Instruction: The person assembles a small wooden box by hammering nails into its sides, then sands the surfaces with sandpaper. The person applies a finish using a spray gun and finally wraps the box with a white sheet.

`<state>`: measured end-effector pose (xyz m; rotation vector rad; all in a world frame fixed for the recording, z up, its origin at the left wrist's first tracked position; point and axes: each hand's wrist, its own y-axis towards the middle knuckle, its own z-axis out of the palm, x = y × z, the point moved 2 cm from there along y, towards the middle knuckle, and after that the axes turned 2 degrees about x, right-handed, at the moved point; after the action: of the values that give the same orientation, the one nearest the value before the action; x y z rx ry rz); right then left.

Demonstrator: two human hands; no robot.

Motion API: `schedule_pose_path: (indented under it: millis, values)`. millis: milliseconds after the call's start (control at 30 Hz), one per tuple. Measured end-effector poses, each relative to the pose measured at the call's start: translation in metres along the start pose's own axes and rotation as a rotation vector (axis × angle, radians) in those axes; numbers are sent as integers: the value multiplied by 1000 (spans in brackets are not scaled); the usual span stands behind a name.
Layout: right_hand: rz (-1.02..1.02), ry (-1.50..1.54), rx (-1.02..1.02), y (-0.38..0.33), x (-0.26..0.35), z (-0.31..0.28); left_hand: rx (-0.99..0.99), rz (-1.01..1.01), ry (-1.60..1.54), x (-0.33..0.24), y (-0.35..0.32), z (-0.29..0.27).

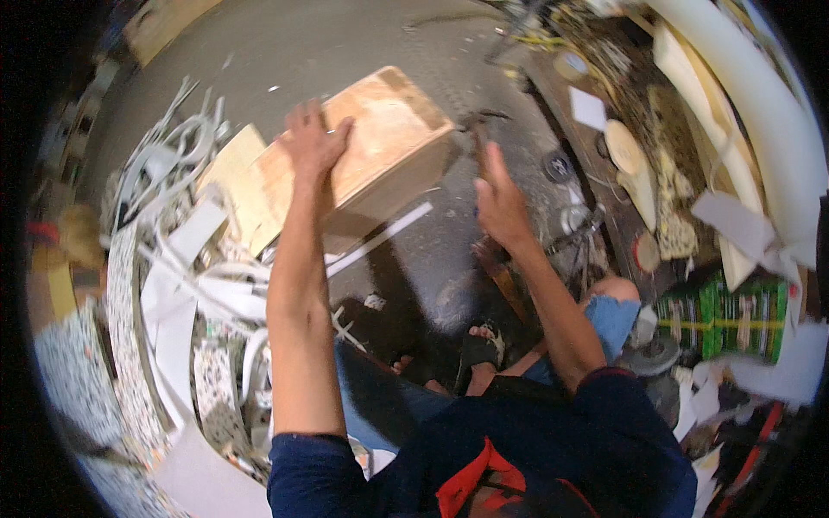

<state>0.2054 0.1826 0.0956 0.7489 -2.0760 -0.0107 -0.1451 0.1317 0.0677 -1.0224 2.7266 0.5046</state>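
So the person is sitting low over a bare grey concrete floor (pixel 345 52), and everything centres on a light brown plywood box with a recessed top panel (pixel 380 147). It sits tilted on the floor straight ahead of their knees, one corner pointing away from them. The left hand (pixel 313 142) is laid flat on the box's near-left edge, fingers spread over the rim, pressing down rather than wrapping round anything. The right hand (pixel 499 203) is just off the box's right side, closed around the handle of a dark hammer (pixel 477 129) whose head hovers beside the box's right corner.

What worries me: those left fingers sit on the same top face the hammer is hanging next to, so a glancing swing could catch a knuckle. The box looks propped and not flat, so a hard knock could make it skid or tip off whatever it rests on. A thin white strip (pixel 380 240) lies under the box's front edge, and a heap of white offcuts and curved scraps (pixel 186 259) crowds the box's left side, easy to snag on. Sandalled feet (pixel 479 345) are right below the box too, exposed toes if it drops
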Motion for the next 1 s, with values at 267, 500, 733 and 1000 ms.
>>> schedule_pose_path:
  millis: [267, 500, 733, 1000]
  values:
    - [-218, -227, 469, -101, 26, 23, -173, -323, -805, 146, -63, -71]
    - [-716, -228, 695, -110, 135, 90, 455, -391, -948, 158, -99, -85]
    - [-719, -624, 692, -79, 175, 113, 409, -279, -982, 156, -99, -61]
    - [-860, -287, 691, -102, 191, 102, 391, -292, -1027, 156, -106, -52]
